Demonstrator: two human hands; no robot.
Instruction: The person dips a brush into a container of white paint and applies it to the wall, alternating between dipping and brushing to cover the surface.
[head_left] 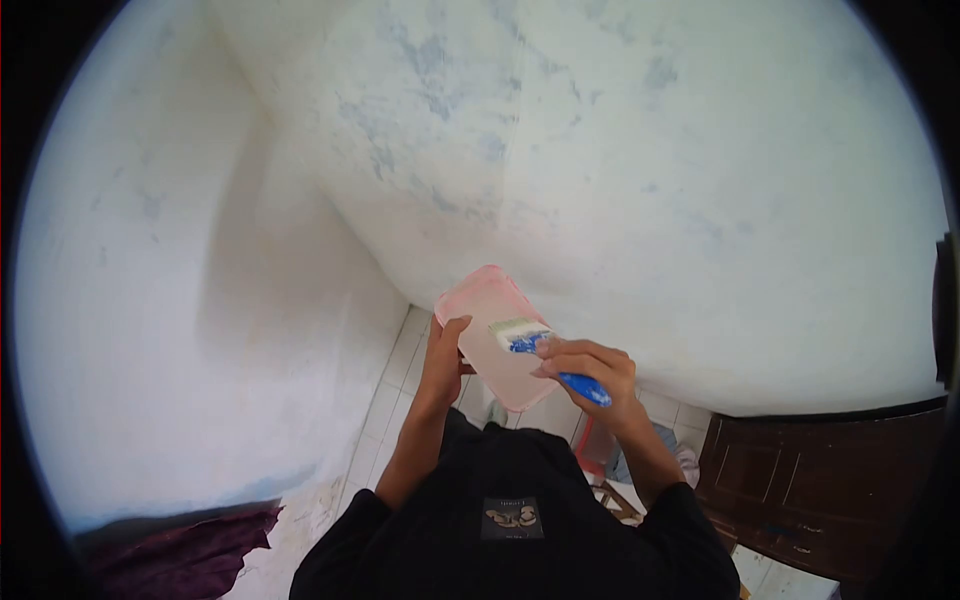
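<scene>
My left hand (443, 352) grips the left side of a pale pink plastic container (495, 335), held up in front of my chest. In my right hand (590, 372) is a paintbrush (535, 345) with a blue handle; its pale, paint-coated bristles lie over the container's open top. The two hands are close together, right by a corner where two white-painted walls (620, 180) meet. The wall ahead shows faint blue-grey patches through the white.
White floor tiles (395, 385) run along the base of the wall below my hands. A dark purple cloth (190, 555) lies at lower left. A dark wooden cabinet (830, 490) stands at lower right, with cloths and a wooden item on the floor beside it.
</scene>
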